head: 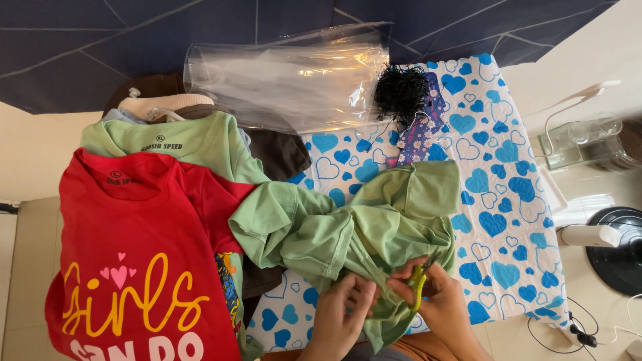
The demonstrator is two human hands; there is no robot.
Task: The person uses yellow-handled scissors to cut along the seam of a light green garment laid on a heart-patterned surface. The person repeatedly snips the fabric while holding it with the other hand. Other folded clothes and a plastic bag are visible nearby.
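Note:
A crumpled light green t-shirt (pixel 348 227) lies on a table covered by a white cloth with blue hearts (pixel 501 174). My left hand (pixel 342 309) pinches a fold of the green t-shirt at the near edge. My right hand (pixel 438 301) grips small yellow-green thread snips (pixel 420 282), their blades against the same fold, close to my left fingers.
A stack of shirts lies on the left, with a red printed t-shirt (pixel 134 254) over another green shirt (pixel 187 144). Clear plastic bags (pixel 287 80) lie at the far side, next to a bundle of black strings (pixel 400 90). A fan base (pixel 618 247) stands on the floor at right.

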